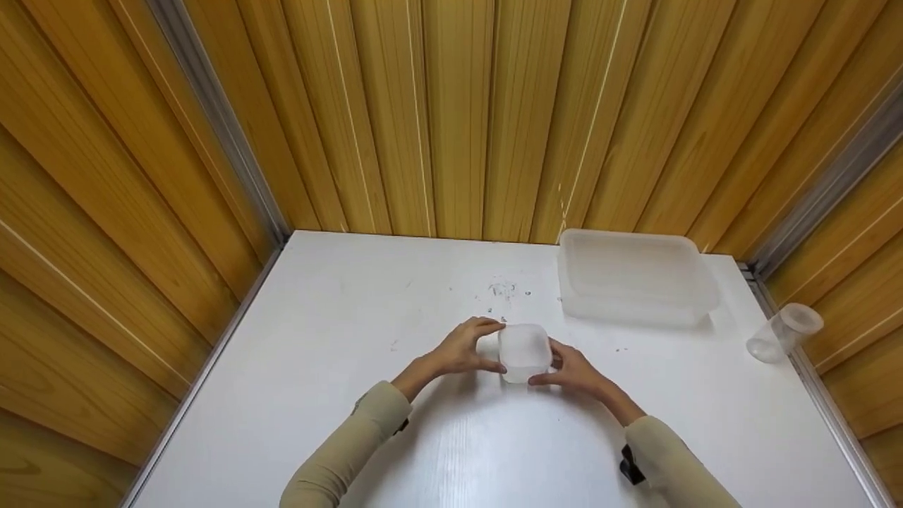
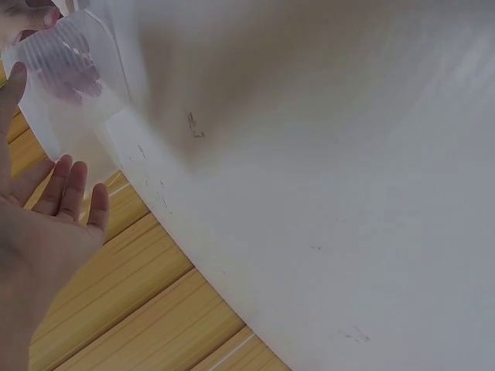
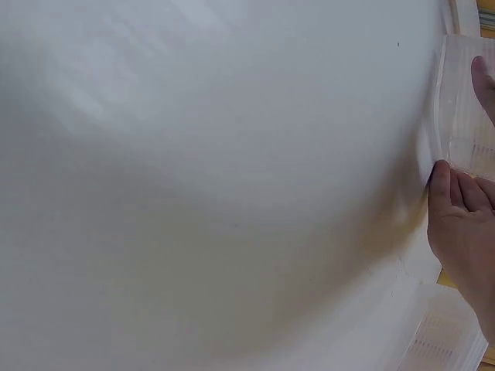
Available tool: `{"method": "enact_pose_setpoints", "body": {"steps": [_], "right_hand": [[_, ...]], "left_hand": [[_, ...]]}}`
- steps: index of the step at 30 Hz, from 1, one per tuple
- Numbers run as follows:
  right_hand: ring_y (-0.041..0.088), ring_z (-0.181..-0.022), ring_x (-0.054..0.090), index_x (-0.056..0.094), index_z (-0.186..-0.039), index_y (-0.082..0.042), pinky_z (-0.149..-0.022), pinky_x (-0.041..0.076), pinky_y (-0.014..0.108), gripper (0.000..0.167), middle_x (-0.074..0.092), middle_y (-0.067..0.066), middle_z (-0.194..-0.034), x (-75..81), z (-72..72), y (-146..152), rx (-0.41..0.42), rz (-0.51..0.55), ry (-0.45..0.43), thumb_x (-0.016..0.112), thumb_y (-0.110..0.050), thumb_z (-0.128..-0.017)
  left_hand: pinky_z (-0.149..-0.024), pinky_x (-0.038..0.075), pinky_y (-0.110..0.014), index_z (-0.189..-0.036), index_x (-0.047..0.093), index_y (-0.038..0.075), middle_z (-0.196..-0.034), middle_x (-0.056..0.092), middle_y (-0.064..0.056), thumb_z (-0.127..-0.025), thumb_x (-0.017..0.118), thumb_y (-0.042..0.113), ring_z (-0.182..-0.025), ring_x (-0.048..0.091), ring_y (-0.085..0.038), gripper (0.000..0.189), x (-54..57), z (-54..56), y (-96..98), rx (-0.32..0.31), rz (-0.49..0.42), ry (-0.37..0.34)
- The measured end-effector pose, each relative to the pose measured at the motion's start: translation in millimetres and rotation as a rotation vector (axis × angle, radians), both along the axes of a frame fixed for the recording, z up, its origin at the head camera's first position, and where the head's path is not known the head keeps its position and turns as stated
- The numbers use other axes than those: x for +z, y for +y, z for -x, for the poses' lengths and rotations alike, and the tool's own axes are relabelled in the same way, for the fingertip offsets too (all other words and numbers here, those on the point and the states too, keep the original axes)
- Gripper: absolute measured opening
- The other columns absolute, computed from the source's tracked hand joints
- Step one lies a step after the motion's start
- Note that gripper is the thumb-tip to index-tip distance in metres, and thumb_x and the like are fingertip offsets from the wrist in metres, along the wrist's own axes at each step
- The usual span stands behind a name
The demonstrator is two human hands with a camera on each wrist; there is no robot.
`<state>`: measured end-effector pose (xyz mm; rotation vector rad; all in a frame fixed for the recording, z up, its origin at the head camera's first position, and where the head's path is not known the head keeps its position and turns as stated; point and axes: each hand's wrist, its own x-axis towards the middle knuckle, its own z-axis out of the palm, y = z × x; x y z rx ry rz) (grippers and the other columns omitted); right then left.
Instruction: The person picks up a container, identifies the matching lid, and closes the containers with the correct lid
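A small translucent plastic container (image 1: 525,346) with rounded corners stands between the two hands near the middle of the white table. My left hand (image 1: 462,347) is at its left side, thumb and forefinger tips at the corners and a gap at the palm. In the left wrist view the fingers of the left hand (image 2: 50,224) are spread and loosely extended beside the container (image 2: 73,66). My right hand (image 1: 573,367) grips the right side. The right wrist view shows the right hand (image 3: 468,224) with fingers bent at the container's edge (image 3: 468,116) and the thumb along its wall.
A large translucent plastic bin (image 1: 635,275) sits at the back right of the table (image 1: 338,310). A clear cylindrical jar (image 1: 783,333) stands by the right edge. Wood-patterned walls (image 1: 451,120) enclose the table's back and sides. Small dark marks dot the tabletop behind the container.
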<state>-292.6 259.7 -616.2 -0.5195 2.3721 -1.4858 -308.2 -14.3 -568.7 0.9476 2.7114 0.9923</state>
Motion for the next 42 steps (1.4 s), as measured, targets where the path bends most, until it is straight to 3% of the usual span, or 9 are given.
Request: {"method": "enact_pose_setpoints", "body": {"steps": [5, 12, 16, 20, 22, 27, 32, 36, 42], "right_hand": [[0.049, -0.143, 0.044, 0.034, -0.156, 0.002, -0.116, 0.042, 0.054, 0.089, 0.043, 0.028, -0.156, 4.1, 2.6, -2.3, -0.017, 0.037, 0.002, 0.084, -0.015, -0.084], [0.048, -0.142, 0.045, 0.039, -0.150, 0.009, -0.116, 0.043, 0.048, 0.064, 0.048, 0.032, -0.151, -0.4, -1.2, -0.9, -0.135, 0.088, 0.011, 0.069, -0.007, -0.096], [0.052, -0.145, 0.038, 0.029, -0.154, 0.011, -0.119, 0.037, 0.051, 0.077, 0.041, 0.035, -0.153, 0.4, -0.7, -1.0, -0.106, 0.086, -0.012, 0.071, 0.001, -0.090], [0.051, -0.145, 0.037, 0.019, -0.159, 0.005, -0.119, 0.036, 0.055, 0.101, 0.039, 0.033, -0.155, -0.1, -1.4, -5.2, -0.113, 0.074, -0.023, 0.084, -0.009, -0.083], [0.049, -0.143, 0.042, 0.019, -0.159, 0.004, -0.118, 0.039, 0.056, 0.104, 0.043, 0.030, -0.153, -1.5, -1.9, -7.6, -0.132, 0.062, 0.000, 0.087, -0.016, -0.082], [0.045, -0.137, 0.051, 0.027, -0.156, 0.005, -0.114, 0.044, 0.056, 0.098, 0.051, 0.028, -0.147, -3.2, -2.1, -10.9, -0.141, 0.069, 0.045, 0.087, -0.019, -0.083], [0.046, -0.136, 0.053, 0.029, -0.157, 0.003, -0.116, 0.042, 0.057, 0.096, 0.050, 0.026, -0.149, -1.4, -2.9, -8.6, -0.092, 0.072, 0.030, 0.087, -0.016, -0.082], [0.046, -0.137, 0.052, 0.029, -0.158, 0.001, -0.115, 0.043, 0.058, 0.095, 0.050, 0.025, -0.151, -0.8, -4.6, -6.7, -0.079, 0.068, 0.020, 0.086, -0.016, -0.083], [0.049, -0.135, 0.053, 0.028, -0.158, 0.002, -0.112, 0.045, 0.058, 0.097, 0.049, 0.028, -0.150, -1.3, -4.8, -3.0, -0.071, 0.072, 0.030, 0.086, -0.017, -0.083]], "left_hand": [[-0.102, 0.054, -0.049, -0.135, 0.064, 0.002, -0.134, 0.067, -0.014, -0.085, 0.084, 0.030, -0.125, 0.061, -0.032, 0.061, -0.8, -0.5, -9.8, 0.026, -0.131, -0.046], [-0.087, 0.051, -0.031, -0.123, 0.073, 0.002, -0.115, 0.076, -0.012, -0.089, 0.079, 0.013, -0.107, 0.066, -0.032, 0.036, 2.8, -6.1, -16.2, 0.006, -0.107, 0.066], [-0.088, 0.053, -0.033, -0.121, 0.074, 0.002, -0.112, 0.077, -0.012, -0.091, 0.077, 0.012, -0.106, 0.067, -0.032, 0.032, 5.4, -7.5, -13.0, -0.018, -0.103, 0.053], [-0.088, 0.056, -0.041, -0.116, 0.076, 0.004, -0.108, 0.078, -0.011, -0.092, 0.076, 0.013, -0.104, 0.068, -0.032, 0.026, 7.5, -8.0, -6.9, -0.032, -0.104, 0.049], [-0.089, 0.056, -0.040, -0.114, 0.077, 0.005, -0.107, 0.077, -0.009, -0.093, 0.075, 0.015, -0.103, 0.067, -0.029, 0.024, 8.8, -7.7, -3.6, -0.029, -0.083, 0.071], [-0.104, 0.053, -0.037, -0.130, 0.068, 0.009, -0.129, 0.067, -0.006, -0.095, 0.074, 0.026, -0.124, 0.059, -0.023, 0.040, 11.3, -2.8, 3.0, 0.005, -0.001, 0.149], [-0.122, 0.037, -0.045, -0.152, 0.047, 0.005, -0.158, 0.047, -0.009, -0.089, 0.080, 0.036, -0.148, 0.043, -0.029, 0.078, 12.0, 6.9, 5.8, -0.036, 0.018, 0.037], [-0.123, 0.036, -0.043, -0.152, 0.046, 0.001, -0.159, 0.046, -0.011, -0.084, 0.085, 0.035, -0.147, 0.046, -0.030, 0.085, 10.6, 11.0, 7.7, -0.085, 0.039, -0.013], [-0.121, 0.040, -0.043, -0.149, 0.051, 0.003, -0.155, 0.051, -0.011, -0.084, 0.084, 0.035, -0.143, 0.050, -0.029, 0.080, 13.6, 9.6, 12.0, -0.072, 0.102, 0.034]]}}
